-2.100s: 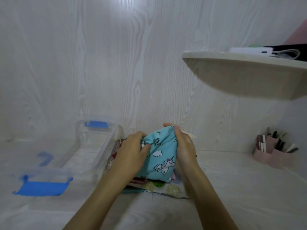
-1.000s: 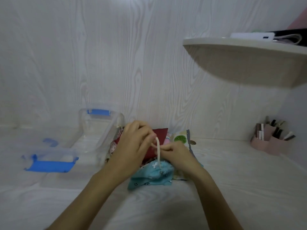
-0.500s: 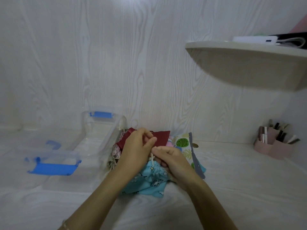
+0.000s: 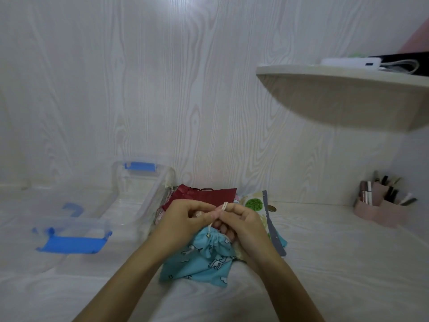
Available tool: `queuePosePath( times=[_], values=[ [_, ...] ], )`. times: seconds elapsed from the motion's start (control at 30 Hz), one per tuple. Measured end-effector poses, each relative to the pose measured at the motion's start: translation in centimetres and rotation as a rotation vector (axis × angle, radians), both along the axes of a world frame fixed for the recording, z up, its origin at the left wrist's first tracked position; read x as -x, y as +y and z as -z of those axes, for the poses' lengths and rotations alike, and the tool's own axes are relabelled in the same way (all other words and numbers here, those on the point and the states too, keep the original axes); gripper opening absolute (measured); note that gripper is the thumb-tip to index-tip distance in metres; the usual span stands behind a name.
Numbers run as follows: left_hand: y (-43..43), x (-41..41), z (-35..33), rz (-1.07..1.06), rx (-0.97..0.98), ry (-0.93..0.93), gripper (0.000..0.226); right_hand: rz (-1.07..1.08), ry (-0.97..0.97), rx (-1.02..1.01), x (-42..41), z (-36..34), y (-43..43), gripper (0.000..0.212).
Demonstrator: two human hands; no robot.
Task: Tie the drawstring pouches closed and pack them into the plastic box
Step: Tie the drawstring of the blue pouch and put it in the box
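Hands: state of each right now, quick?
Left hand: closed, pinching the white drawstring of the blue pouch.
Right hand: closed, pinching the same drawstring.

White table, plastic box, pouches, organizer

bright prints on a white wood-grain table
the turquoise fabric drawstring pouch carries white unicorns, clouds and stars; its thin cream cord is plain. the dark red cloth pouch is plain, the cream cloth pouch has green leaf prints and a grey strip. the clear plastic box and flat clear lid have blue clips. the small plastic organiser is dusty pink.
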State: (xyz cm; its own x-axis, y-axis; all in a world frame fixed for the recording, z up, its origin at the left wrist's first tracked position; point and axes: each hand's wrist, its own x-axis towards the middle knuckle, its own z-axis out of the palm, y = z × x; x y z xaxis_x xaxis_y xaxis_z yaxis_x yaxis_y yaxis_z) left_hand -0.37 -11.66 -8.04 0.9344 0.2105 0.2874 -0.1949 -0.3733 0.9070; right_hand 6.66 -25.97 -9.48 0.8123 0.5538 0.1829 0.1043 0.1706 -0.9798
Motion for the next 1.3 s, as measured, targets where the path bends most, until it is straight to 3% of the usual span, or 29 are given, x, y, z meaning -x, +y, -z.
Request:
queuePosePath(
  times=[0.23, 0.33, 0.43, 0.5, 0.57, 0.63, 0.77, 0.93, 1.0, 1.1, 1.2, 1.3],
  values=[
    [0.3, 0.3, -0.7, -0.109, -0.368, 0.078, 0.014, 0.027, -0.081, 0.106, 0.4, -0.5, -0.2, 0.006],
    [0.3, 0.5, -0.8, -0.125, -0.399, 0.053, 0.018, 0.022, -0.101, 0.121, 0.4, -1.1, -0.7, 0.008],
    [0.7, 0.6, -1.0, -0.129, -0.330, 0.015, 0.017, 0.014, -0.137, 0.140, 0.6, -1.5, -1.2, 0.030],
    [0.8, 0.8, -1.2, -0.068, -0.309, 0.009, 0.015, 0.059, -0.294, 0.230, 0.8, -1.4, -1.2, 0.036],
    [0.6, 1.1, -1.4, -0.001, -0.323, 0.008, 0.014, 0.150, -0.573, 0.380, 0.9, -1.3, -1.0, 0.027],
    [0.4, 1.2, -1.4, 0.012, -0.341, 0.003, 0.014, 0.167, -0.718, 0.455, 0.9, -1.2, -0.7, 0.026],
    [0.4, 1.3, -1.5, -0.039, -0.401, -0.025, 0.014, 0.018, -0.499, 0.399, 0.2, -1.1, -0.9, 0.035],
    [0.3, 1.1, -1.2, -0.120, -0.421, -0.076, 0.014, -0.193, -0.257, 0.207, -0.1, -1.8, -1.2, 0.007],
    [0.3, 0.9, -1.2, -0.133, -0.407, -0.070, 0.014, -0.189, -0.230, 0.169, 0.1, -2.1, -1.0, 0.008],
    [0.2, 0.6, -1.2, -0.126, -0.365, -0.061, 0.014, -0.130, -0.231, 0.156, 0.1, -2.1, -0.7, 0.026],
    [0.1, 0.4, -0.9, -0.133, -0.324, -0.073, 0.015, 0.046, -0.227, 0.114, 0.1, -1.6, -0.1, 0.015],
    [0.2, 0.7, -0.9, -0.127, -0.299, -0.052, 0.010, 0.055, 0.144, -0.170, -0.3, -1.2, 0.6, 0.038]
  ],
)
